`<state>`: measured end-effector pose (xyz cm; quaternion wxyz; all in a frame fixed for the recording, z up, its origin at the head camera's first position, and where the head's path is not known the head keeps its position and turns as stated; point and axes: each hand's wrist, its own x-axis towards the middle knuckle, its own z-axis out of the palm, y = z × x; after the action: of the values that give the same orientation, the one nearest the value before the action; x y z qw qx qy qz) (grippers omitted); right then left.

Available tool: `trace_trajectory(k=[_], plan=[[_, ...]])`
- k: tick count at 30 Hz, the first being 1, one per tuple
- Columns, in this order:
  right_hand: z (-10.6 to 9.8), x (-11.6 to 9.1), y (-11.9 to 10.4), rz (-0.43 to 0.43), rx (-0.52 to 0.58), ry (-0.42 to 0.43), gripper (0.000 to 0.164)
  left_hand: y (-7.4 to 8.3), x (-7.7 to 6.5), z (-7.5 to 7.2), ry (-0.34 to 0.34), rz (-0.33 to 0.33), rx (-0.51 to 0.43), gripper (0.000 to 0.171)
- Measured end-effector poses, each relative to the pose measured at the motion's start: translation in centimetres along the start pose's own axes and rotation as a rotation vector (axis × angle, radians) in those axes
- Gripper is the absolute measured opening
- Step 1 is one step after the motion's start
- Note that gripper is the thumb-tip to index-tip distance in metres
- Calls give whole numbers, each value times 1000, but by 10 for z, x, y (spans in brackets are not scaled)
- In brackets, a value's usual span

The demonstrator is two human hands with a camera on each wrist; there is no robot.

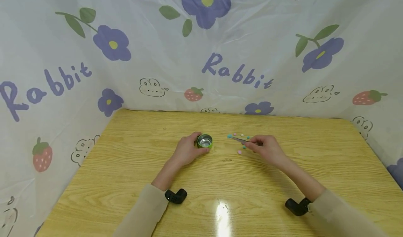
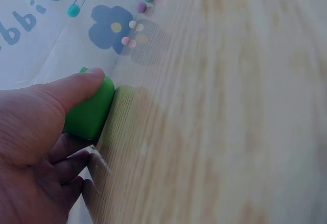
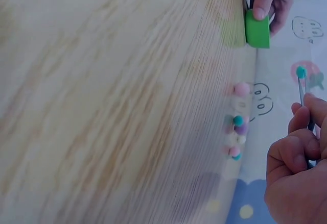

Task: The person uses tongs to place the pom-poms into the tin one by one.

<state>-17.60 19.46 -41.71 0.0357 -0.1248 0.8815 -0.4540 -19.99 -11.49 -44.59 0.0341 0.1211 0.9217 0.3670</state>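
Observation:
My left hand grips a small round tin, green outside and silvery within, standing on the table with its mouth upward. The thumb lies on the near side of the tin, the fingers on the far side. To the right, my right hand pinches metal tweezers. Between the tweezer tips sits a small teal ball, held above the tabletop in both wrist views. Below and around the tweezers lie several loose little balls, among them a pink one, a teal one and a white one.
A wood-grain table carries everything. Behind it and along its left and right sides hangs a pale printed curtain with flowers and strawberries. Black wrist devices sit at the left cuff and the right cuff.

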Motion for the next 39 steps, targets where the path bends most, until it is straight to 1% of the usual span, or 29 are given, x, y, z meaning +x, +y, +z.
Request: trace_trajectory(k=[5,9,14,19,26,35,39], plan=[[10,7,-5,-23,30,-20,18,0,0,0,4,4,-5,66],[18,12,-10,-48,67,-54,19,0,-1,2,7,9,4,64],[30,15,-10,-65,100,-83,18,-1,-2,5,5,12,4,62],[41,20,-10,-77,80,-74,17,-2,-2,6,16,18,-3,61],[53,26,-16,-57,57,-72,16,-3,-2,5,16,20,-8,59],[59,30,-18,-85,81,-68,15,-2,-1,5,26,7,8,62],[60,30,-17,-91,73,-56,14,-2,-2,4,28,10,4,61]])
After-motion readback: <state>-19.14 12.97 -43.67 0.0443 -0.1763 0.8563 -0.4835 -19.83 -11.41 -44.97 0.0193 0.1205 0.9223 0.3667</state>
